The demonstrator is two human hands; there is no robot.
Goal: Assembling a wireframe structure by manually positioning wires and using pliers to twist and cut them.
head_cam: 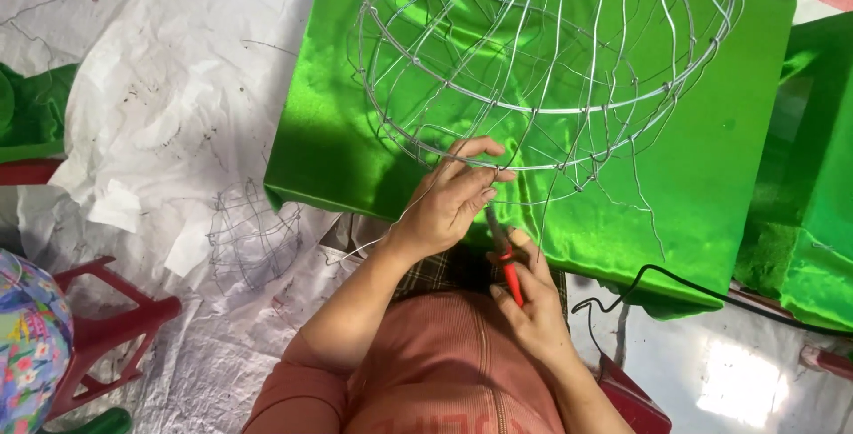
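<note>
Wire frame (542,70), a domed cage, lies on green cloth (711,176) with rings and ribs mostly joined; loose ends hang at its near rim. Left hand (453,199) pinches that rim's wire. Right hand (533,310) grips red-handled pliers (505,261), tips just beside the same joint.

- The left hand (449,203) is pinching the lower ring of a round wire frame (546,70), fingers curled over the wire.
- The right hand (531,305) is gripping red-handled pliers (504,256), their tip pointing up toward the left hand's fingers.
- The wire frame is sitting on a block wrapped in shiny green fabric (329,145).
- A smaller wire frame (253,237) is lying on crumpled white sheeting (169,87), left of the block.
- A black cable (675,285) is running along the block's near edge.
</note>
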